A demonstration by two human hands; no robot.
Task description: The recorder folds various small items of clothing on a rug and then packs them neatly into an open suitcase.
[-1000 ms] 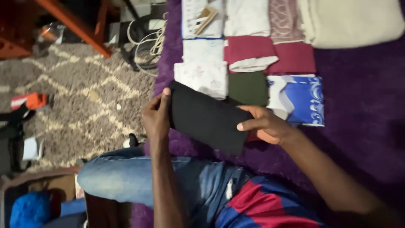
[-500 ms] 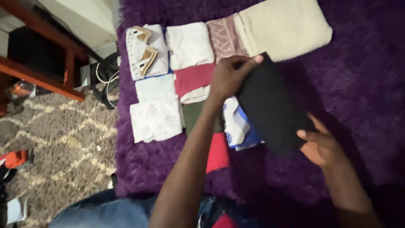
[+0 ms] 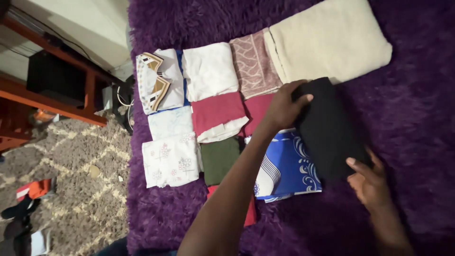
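1. Leftmost, a wooden shelf frame point(image 3: 57, 102) stands on a grey patterned carpet point(image 3: 71, 189), clear of the work area.
2. On the purple shag rug point(image 3: 189, 19), folded cloths lie edge to edge in rows, apparently so that each stays visible: a white piece with tan trim point(image 3: 159, 80), a floral white cloth point(image 3: 171, 159), a plain white cloth point(image 3: 211, 71), a maroon cloth point(image 3: 218, 110), a dark green cloth point(image 3: 222, 159), a pink patterned cloth point(image 3: 256, 64) and a blue-and-white printed cloth point(image 3: 286, 168).
3. The left hand point(image 3: 284, 106) reaches across the rows, fingers curled over the far end of the folded black cloth point(image 3: 329, 130), pinching its edge.
4. The black cloth lies just right of the blue print, below the large cream blanket point(image 3: 327, 38), spanning between both hands. Whether it rests fully on the rug cannot be told.
5. The right hand point(image 3: 369, 182) meets the cloth's near end, fingers loosely spread against it, seemingly steadying the fold.
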